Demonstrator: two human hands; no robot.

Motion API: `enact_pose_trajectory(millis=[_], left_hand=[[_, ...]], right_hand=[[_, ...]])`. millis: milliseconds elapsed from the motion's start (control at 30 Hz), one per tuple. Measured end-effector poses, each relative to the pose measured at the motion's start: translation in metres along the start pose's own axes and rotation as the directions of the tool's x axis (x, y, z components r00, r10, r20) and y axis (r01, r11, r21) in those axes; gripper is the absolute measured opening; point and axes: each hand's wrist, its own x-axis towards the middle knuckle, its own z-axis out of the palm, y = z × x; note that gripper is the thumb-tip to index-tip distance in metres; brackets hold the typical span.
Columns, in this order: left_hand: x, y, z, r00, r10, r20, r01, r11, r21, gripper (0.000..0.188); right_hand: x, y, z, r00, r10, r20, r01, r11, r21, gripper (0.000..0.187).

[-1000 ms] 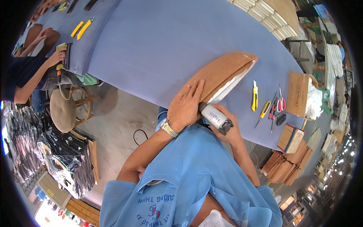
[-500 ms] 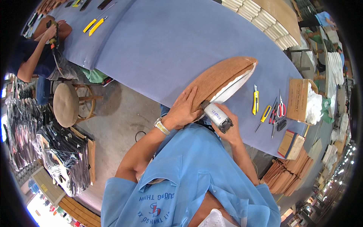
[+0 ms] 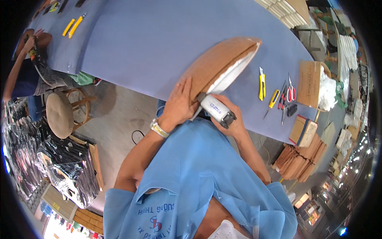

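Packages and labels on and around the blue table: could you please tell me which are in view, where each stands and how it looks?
Cardboard box: table's right end, brown, open, white stuffing spilling out.
Tool label: on the white handheld tool in the right hand, pale with blue print.
Plastic bags: floor at lower left, clear, shiny, holding dark goods.
Flat brown stack: below the table's right edge.

The cushion point(image 3: 217, 65) is showing rough brown cloth over white foam. The tool point(image 3: 215, 108) is looking like glossy white plastic, the table point(image 3: 159, 44) matt.
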Motion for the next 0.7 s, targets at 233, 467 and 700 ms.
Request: enact_pose_trajectory(millis=[233, 467, 700], left_hand=[[0.000, -0.008, 0.001, 0.996, 0.084, -0.038, -0.084, 0.996, 0.006, 0.094], [-0.004, -0.006, 0.001, 0.996, 0.078, -0.030, -0.079, 0.997, -0.021, 0.096], [-0.002, -0.008, 0.012, 0.992, 0.069, -0.104, -0.067, 0.997, 0.028, 0.098]], right_hand=[[-0.010, 0.014, 0.008, 0.989, -0.136, -0.060, 0.133, 0.990, -0.046, 0.067], [-0.012, 0.011, 0.008, 0.991, -0.131, -0.024, 0.131, 0.991, 0.000, 0.068], [-0.011, 0.000, 0.013, 1.000, 0.005, -0.010, -0.005, 0.999, 0.050, 0.065]])
